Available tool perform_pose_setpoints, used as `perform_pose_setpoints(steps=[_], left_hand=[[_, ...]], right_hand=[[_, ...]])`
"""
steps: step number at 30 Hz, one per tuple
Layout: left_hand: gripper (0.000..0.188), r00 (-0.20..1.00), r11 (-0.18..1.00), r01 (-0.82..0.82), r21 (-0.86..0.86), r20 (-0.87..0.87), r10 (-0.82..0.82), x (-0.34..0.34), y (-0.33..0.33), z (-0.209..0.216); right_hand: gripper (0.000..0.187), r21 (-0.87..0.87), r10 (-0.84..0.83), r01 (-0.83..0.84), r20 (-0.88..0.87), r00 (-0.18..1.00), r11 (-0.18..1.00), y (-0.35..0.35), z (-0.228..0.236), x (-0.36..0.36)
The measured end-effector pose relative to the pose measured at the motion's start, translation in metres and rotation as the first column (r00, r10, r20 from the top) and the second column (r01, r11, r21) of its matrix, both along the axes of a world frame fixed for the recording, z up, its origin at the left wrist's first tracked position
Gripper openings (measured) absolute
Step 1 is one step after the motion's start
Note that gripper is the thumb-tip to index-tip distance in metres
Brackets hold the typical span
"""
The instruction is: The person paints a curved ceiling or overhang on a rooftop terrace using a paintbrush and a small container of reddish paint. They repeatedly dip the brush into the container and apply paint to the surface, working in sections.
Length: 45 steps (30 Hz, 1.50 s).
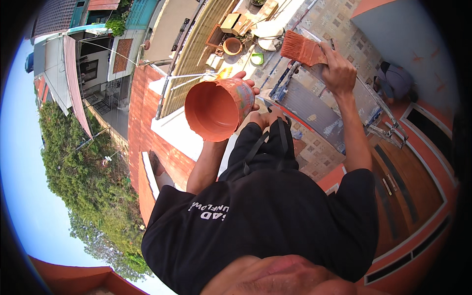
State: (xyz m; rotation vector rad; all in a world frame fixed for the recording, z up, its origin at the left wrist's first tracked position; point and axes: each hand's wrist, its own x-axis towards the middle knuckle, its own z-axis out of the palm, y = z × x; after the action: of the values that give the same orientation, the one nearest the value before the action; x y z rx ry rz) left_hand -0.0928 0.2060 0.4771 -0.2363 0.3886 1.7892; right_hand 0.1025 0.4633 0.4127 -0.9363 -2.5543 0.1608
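My left hand (pixel 252 87) is wrapped round a paint can (pixel 242 101), its fingers showing along the can's right side. The can is tilted with its mouth toward me, and orange-red paint coats its inside. To the right, my right hand (pixel 339 73) grips a wide paintbrush (pixel 302 49) by its handle end, which the fingers mostly hide. The bristles point left and are thick with the same orange-red paint. Brush and can are apart, the brush farther off.
Beneath me is a paint-spattered platform (pixel 314 110) with metal legs, above a patterned tile floor (pixel 319 160). Another person (pixel 396 81) crouches at the right near a grey wall (pixel 403 34). Wooden doors (pixel 403 184) stand at right; a brown pot (pixel 232 46) and boxes lie beyond.
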Motion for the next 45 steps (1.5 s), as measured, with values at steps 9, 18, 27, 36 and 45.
perform_pose_setpoints(steps=[9,18,27,36,45], left_hand=[[0.076,0.997,0.997,0.072,-0.012,0.026,-0.072,-0.003,0.007,0.029],[0.071,0.995,0.995,0.084,-0.052,0.048,-0.082,-0.004,0.000,0.042],[0.071,0.998,0.996,0.059,-0.063,0.005,-0.059,-0.002,-0.011,0.051],[0.066,0.998,0.996,0.066,-0.059,0.000,-0.066,0.005,-0.001,0.069],[0.063,0.999,0.999,0.046,-0.018,-0.003,-0.046,0.002,0.010,0.083]], right_hand=[[0.044,-0.035,-0.020,0.019,-0.016,1.000,0.999,0.000,0.000,-0.001],[0.044,-0.045,-0.030,0.029,-0.008,1.000,0.999,-0.001,0.002,0.000],[0.043,-0.049,-0.041,0.043,0.025,0.999,0.998,-0.001,0.001,0.000],[0.040,-0.043,-0.052,0.055,0.070,0.996,0.998,-0.003,0.004,-0.001],[0.039,-0.046,-0.038,0.043,0.105,0.994,0.998,-0.001,0.003,-0.001]])
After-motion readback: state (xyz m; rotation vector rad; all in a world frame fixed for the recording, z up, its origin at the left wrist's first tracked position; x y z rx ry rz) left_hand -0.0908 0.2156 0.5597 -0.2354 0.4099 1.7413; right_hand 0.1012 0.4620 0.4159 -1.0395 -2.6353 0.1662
